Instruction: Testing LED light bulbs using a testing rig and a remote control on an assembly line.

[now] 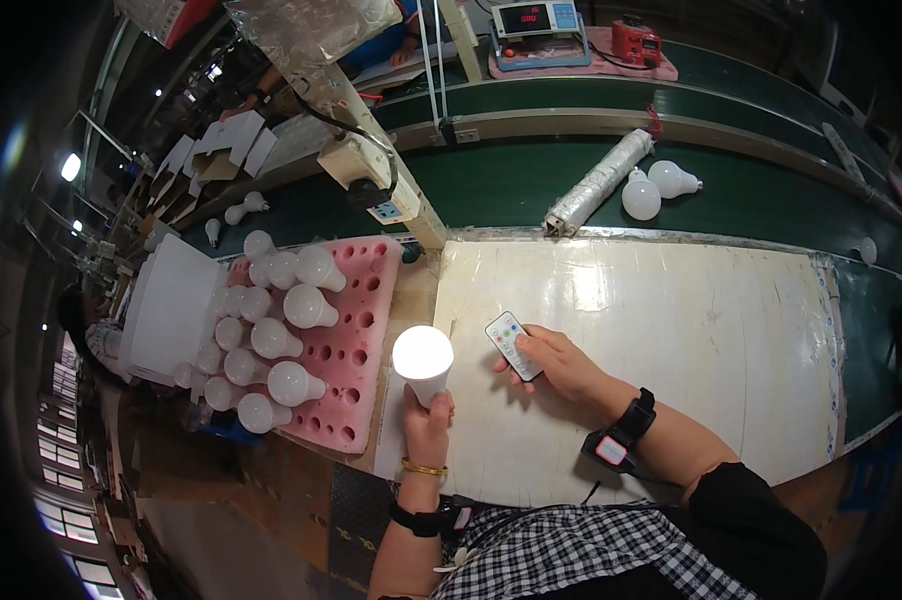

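A lit LED light bulb [422, 358] glows white, its dome pointing away from me. My left hand [428, 426] grips it around the lower end, so its base is hidden. In my right hand [560, 360] is a small white remote control [505, 331] with coloured buttons, the thumb resting on its face. Both hands are above the pale worktop [646, 322]. Left of the bulb, a pink foam tray [368, 375] with round holes carries several white bulbs [275, 337], which lie unlit in rows.
Behind the worktop runs a green conveyor belt [488, 180] with two bulbs [641, 196] beside a wrapped bar [601, 184]. A post with a socket box [372, 180] rises at the tray's far corner. Further back stand a power meter [537, 30] and a red device [635, 43]. Another person's hand [404, 52] shows.
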Demonstrator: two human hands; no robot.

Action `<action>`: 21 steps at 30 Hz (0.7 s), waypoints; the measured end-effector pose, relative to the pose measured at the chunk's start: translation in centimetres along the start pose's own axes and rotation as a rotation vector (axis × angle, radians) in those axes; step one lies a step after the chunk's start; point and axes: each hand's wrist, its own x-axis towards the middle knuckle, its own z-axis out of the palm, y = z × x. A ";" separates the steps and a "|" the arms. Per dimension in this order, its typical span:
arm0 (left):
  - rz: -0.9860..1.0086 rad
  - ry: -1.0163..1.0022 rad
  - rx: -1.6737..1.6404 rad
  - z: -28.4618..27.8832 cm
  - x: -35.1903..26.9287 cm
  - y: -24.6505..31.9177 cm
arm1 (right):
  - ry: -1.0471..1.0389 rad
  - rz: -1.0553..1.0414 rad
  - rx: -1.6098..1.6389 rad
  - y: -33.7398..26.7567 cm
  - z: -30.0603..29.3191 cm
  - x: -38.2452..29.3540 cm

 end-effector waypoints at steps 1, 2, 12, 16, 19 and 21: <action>0.000 0.001 0.001 0.0 0.0 0.0 | -0.001 0.007 0.018 0.0 0.1 0.0; 0.006 0.003 0.006 0.0 0.0 0.0 | -0.003 0.007 0.019 0.0 0.1 0.0; 0.006 0.000 0.037 -0.1 0.0 -0.1 | -0.004 0.016 0.029 0.2 -0.3 0.3; 0.017 0.002 0.035 0.0 0.1 -0.1 | 0.008 0.019 0.034 0.1 -0.4 0.4; 0.007 -0.004 0.011 0.6 0.1 0.0 | 0.022 0.038 0.074 -0.1 -0.7 0.1; -0.030 0.024 -0.009 1.1 0.1 0.4 | 0.021 0.028 0.069 0.3 -0.7 0.1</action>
